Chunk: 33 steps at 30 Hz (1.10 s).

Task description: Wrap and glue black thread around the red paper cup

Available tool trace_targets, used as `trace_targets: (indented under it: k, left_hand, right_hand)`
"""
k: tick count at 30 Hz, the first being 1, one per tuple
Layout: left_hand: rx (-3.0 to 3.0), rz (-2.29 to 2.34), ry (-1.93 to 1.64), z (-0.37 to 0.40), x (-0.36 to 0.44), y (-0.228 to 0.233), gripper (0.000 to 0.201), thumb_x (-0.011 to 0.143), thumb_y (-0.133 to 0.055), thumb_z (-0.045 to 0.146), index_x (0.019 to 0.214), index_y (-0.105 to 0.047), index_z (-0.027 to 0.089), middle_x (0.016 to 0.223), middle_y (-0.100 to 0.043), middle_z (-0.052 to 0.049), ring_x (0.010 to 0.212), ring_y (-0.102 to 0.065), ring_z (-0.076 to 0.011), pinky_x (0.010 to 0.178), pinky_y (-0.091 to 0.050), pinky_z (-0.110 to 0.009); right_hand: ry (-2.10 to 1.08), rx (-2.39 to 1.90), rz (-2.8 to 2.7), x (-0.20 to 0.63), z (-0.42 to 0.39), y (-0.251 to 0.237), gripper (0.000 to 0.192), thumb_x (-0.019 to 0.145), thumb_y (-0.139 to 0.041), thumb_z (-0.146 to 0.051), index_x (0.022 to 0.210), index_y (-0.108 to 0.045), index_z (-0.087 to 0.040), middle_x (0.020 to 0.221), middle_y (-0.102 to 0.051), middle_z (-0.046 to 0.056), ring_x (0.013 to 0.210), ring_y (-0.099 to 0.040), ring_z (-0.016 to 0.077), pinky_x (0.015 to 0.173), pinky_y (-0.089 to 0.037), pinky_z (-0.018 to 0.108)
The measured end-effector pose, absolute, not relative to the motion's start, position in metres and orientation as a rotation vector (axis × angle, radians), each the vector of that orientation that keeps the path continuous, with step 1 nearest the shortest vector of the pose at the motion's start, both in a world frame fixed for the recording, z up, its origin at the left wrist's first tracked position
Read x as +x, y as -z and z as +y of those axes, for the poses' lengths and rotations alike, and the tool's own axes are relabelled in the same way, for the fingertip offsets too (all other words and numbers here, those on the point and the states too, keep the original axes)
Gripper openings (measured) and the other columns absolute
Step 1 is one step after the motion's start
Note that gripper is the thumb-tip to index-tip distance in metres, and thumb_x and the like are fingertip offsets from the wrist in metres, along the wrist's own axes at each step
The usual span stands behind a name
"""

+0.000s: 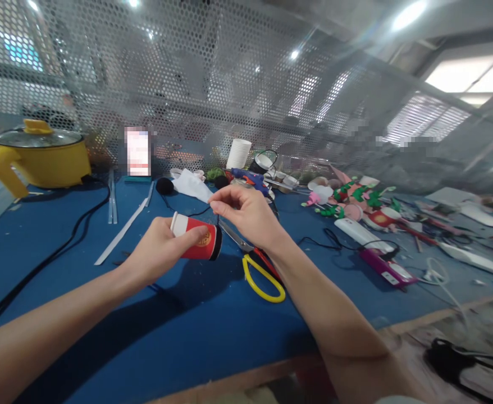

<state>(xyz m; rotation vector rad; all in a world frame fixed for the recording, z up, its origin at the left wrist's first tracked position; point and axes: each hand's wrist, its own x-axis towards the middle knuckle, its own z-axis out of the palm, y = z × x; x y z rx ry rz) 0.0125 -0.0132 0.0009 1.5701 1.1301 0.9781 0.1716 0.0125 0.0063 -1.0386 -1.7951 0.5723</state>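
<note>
A white paper cup [181,225] with a red wrap and a gold round print lies tilted on its side in my left hand [162,247], fingers wrapped round it. A black band of yarn [217,242] circles the cup's right end. Just above that end, my right hand [242,210] pinches a thin black strand between thumb and forefinger. Black yarn [196,214] also runs across the table near a black yarn ball [164,186]. Scissors [264,278] with yellow and red handles lie partly under my right wrist, blades towards the cup.
A yellow electric pot [44,160] stands at the left, its black cable [72,235] crossing the blue table. Behind my hands are a lit phone [138,151], white cloth [191,185] and a blue glue gun [250,178]. A purple-and-white power strip [385,268] lies right.
</note>
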Motion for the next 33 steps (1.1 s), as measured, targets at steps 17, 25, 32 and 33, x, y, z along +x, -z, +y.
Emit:
trace_targets:
  k: [17, 25, 32, 33]
  left_hand:
    - [1.608, 1.046, -0.993, -0.015, 0.010, -0.001, 0.022, 0.063, -0.059, 0.032, 0.053, -0.056, 0.013, 0.045, -0.046, 0.005, 0.043, -0.036, -0.0054, 0.042, -0.029, -0.018]
    - [1.486, 1.035, -1.011, -0.013, 0.008, 0.001, 0.020, 0.062, -0.063, 0.031, 0.056, -0.058, 0.013, 0.047, -0.052, 0.004, 0.043, -0.042, -0.0061, 0.043, -0.031, -0.018]
    - [0.990, 1.001, -1.049, -0.003, 0.010, -0.003, 0.017, 0.060, -0.066, 0.029, 0.062, -0.059, 0.013, 0.051, -0.057, 0.002, 0.044, -0.050, -0.0085, 0.043, -0.038, -0.018]
    - [0.948, 0.998, -1.053, -0.001, 0.010, -0.004, 0.017, 0.060, -0.065, 0.028, 0.062, -0.059, 0.013, 0.051, -0.057, 0.001, 0.044, -0.050, -0.0085, 0.042, -0.038, -0.019]
  right_hand:
    - [-0.703, -1.089, -1.799, 0.168, 0.012, -0.005, 0.006, 0.070, -0.057, -0.018, 0.074, -0.060, -0.015, 0.068, -0.060, 0.000, 0.062, -0.055, 0.0094, 0.061, -0.045, 0.023]
    - [-0.768, -1.101, -1.814, 0.169, 0.015, -0.002, 0.007, 0.070, -0.056, -0.020, 0.074, -0.059, -0.015, 0.068, -0.060, 0.000, 0.062, -0.055, 0.0099, 0.061, -0.044, 0.023]
    - [-0.323, -1.350, -1.868, 0.177, 0.019, -0.002, 0.015, 0.077, -0.047, -0.023, 0.078, -0.059, -0.014, 0.074, -0.062, 0.005, 0.068, -0.056, 0.0143, 0.065, -0.042, 0.028]
    - [-0.323, -1.345, -1.868, 0.177, 0.015, -0.005, 0.017, 0.078, -0.045, -0.024, 0.075, -0.058, -0.014, 0.071, -0.062, 0.004, 0.066, -0.056, 0.0142, 0.063, -0.042, 0.028]
